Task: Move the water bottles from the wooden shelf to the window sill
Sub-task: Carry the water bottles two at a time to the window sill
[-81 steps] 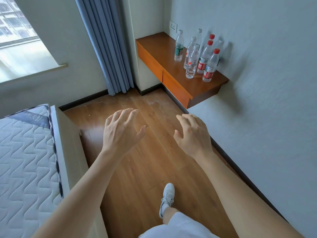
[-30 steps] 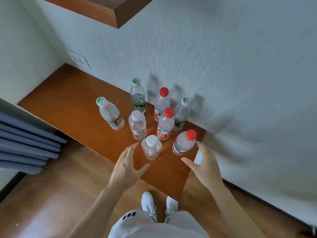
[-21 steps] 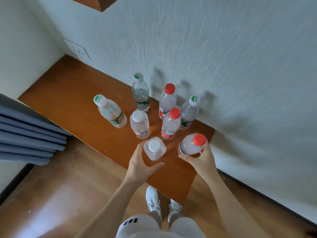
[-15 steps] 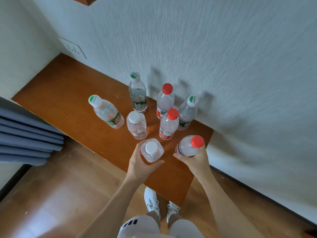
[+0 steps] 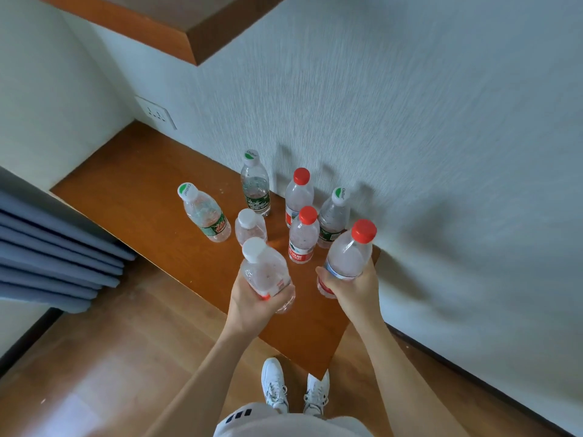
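Observation:
My left hand (image 5: 252, 305) grips a white-capped water bottle (image 5: 263, 269), lifted above the wooden shelf (image 5: 135, 197). My right hand (image 5: 351, 287) holds a red-capped water bottle (image 5: 348, 253), also raised off the shelf near its right end. Several more bottles stand on the shelf by the wall: a small white-capped one (image 5: 249, 227), two red-capped ones (image 5: 303, 234) (image 5: 298, 193) and three green-capped ones (image 5: 205, 212) (image 5: 255, 184) (image 5: 334, 216). The window sill is out of view.
A second wooden shelf (image 5: 176, 29) hangs overhead at the top left. A wall socket (image 5: 156, 112) sits above the lower shelf. Blue curtains (image 5: 53, 257) hang at the left. Wooden floor (image 5: 94, 357) lies below, with my white shoes (image 5: 295, 394) near the shelf front.
Both hands closed on the two nearest bottles and lifted them off the shelf. Earlier I walked from the room's middle up to the shelf.

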A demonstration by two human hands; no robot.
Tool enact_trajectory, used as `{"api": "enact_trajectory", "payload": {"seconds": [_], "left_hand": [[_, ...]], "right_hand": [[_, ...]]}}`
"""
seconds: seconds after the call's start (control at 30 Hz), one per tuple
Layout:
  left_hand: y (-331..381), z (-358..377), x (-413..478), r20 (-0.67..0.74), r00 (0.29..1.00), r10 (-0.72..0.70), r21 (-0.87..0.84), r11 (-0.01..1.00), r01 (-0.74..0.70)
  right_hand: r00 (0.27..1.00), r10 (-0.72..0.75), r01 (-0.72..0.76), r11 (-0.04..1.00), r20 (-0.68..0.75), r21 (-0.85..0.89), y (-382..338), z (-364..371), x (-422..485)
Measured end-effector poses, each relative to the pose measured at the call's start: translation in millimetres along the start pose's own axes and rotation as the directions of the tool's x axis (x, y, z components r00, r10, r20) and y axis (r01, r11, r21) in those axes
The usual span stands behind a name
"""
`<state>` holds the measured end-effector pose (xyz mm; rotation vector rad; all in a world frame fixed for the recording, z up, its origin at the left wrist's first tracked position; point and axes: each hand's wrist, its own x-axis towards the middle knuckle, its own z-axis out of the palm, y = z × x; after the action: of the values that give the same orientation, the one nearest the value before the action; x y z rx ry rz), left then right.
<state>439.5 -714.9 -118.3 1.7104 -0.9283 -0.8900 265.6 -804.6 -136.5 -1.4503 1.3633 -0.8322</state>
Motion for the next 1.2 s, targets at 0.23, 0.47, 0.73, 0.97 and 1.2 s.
{"api": "enact_trajectory", "payload": {"seconds": [0.23, 0.47, 0.73, 0.97, 1.2], "left_hand": [[77, -22, -12, -0.108, 0.97, 0.217, -0.139, 0.963, -0.23], [110, -48, -15, -0.217, 0.948, 0.233, -0.177, 0.946, -0.272], [101, -91, -50, -0.398, 0.898, 0.186, -0.185, 0.943, -0.277], [82, -128, -113, -0.679, 0.733, 0.051, -0.184, 0.954, -0.237], [52, -138, -204, -0.869, 0.489, -0.072, -0.152, 0.981, -0.125]], "right_hand": [[0.985, -0.171, 0.173, 0.979, -0.021, 0.11, -77, -24, -10], [0.957, -0.289, 0.289, 0.942, -0.024, 0.173, -116, -21, -3], [0.893, -0.428, 0.406, 0.9, 0.141, 0.16, -141, 29, -19], [0.766, -0.523, 0.514, 0.847, 0.374, 0.131, -151, 76, -49], [0.585, -0.548, 0.505, 0.823, 0.598, 0.26, -137, 115, -115]]}}
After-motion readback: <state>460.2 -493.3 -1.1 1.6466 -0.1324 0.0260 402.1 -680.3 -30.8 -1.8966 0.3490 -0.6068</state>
